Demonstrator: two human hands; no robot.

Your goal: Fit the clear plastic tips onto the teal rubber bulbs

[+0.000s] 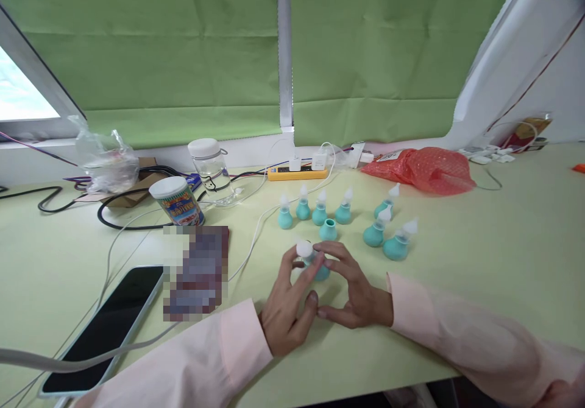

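Observation:
Near the middle of the table, my left hand [290,316] has its fingers around a small nasal aspirator [322,273], a teal squeeze bulb with a whitish top part tilted to the left. My right hand [354,286] meets it from the other side, index and middle fingertips on its upper part, thumb low near my left thumb. Fingers hide much of the piece. Just beyond stands an open teal bulb [328,230] without a tip. Several aspirators with pale tips stand in a row [319,214] behind it, and three more [395,247] are at the right.
A phone [109,329] and a blurred-out flat item [201,274] lie at the left. Behind them are a printed tub [178,204] and a clear bottle [212,173]. A yellow power strip [297,174] and red bubble wrap [425,169] lie at the back. White cables cross the left side.

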